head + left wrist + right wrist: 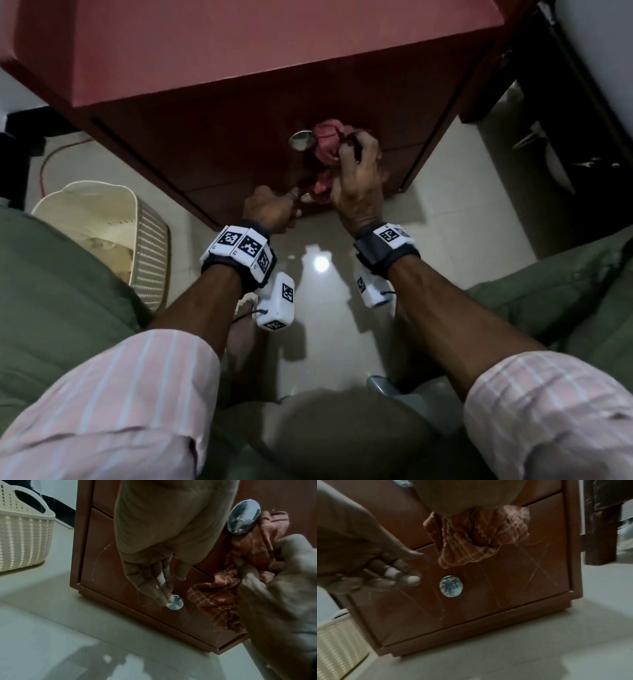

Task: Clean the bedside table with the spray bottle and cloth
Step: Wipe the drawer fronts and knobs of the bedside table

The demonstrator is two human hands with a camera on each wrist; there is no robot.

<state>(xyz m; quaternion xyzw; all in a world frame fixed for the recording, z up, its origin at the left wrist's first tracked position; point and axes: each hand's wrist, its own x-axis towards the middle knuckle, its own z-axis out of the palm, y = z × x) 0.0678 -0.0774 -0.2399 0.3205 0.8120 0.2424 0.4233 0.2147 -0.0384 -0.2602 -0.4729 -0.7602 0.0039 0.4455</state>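
Right hand (359, 171) bunches a crumpled red checked cloth (221, 601) against the reddish-brown wooden bedside table (513, 588), fingers curled round it. Left hand (154, 547) reaches straight fingers beside the lower round chrome knob (451, 586). Cream woven plastic basket (102, 219) stands near.

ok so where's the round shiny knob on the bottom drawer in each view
Head: the round chrome knob of the bottom drawer is just above centre, mostly hidden between the hands.
Left wrist: the knob sits centre, slightly low, at the left hand's fingertips.
Right wrist: the knob sits near centre, fully visible.
Shared landmark: the crumpled red checked cloth held by the right hand, just right of or above the knob.
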